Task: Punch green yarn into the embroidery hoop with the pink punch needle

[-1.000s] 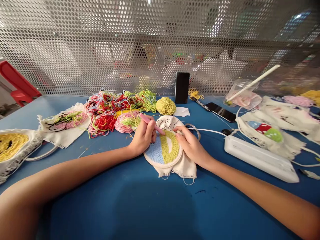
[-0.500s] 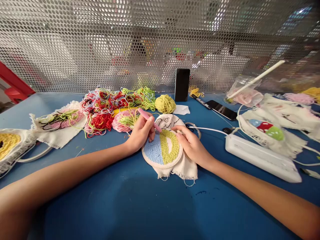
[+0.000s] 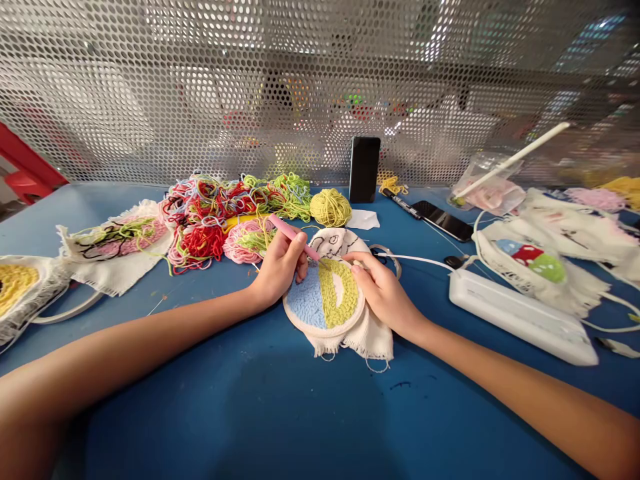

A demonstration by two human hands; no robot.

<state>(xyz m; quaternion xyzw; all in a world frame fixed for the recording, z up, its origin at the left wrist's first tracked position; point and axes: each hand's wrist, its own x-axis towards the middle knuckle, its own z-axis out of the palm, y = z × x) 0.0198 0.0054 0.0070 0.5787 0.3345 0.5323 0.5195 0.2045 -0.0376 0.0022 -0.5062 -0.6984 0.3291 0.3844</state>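
My left hand (image 3: 281,268) is closed around a pink punch needle (image 3: 283,228), its thin metal tip touching or just over the upper part of the yellow loops. Below it lies a round embroidery hoop (image 3: 299,325) with cream cloth, half filled with light blue loops (image 3: 306,300) and half with yellow-green loops (image 3: 330,303) around a bare cream patch. With thumb and fingers, my right hand (image 3: 387,290) grips the hoop's upper right edge. Fringed cloth (image 3: 377,343) hangs out beneath the hoop. Yellow yarn runs near the needle's upper end.
Behind the hoop are a tangled yarn pile (image 3: 215,207), a yellow yarn ball (image 3: 331,207) and an upright phone (image 3: 364,170). A white power strip (image 3: 523,317), a flat phone (image 3: 443,220) and other punched cloths (image 3: 530,260) lie right. A perforated metal screen (image 3: 320,80) closes the back.
The punch needle has tilted, its upper end moving left and its tip coming down to the yellow loops. My right hand and the hoop stay nearly in place.
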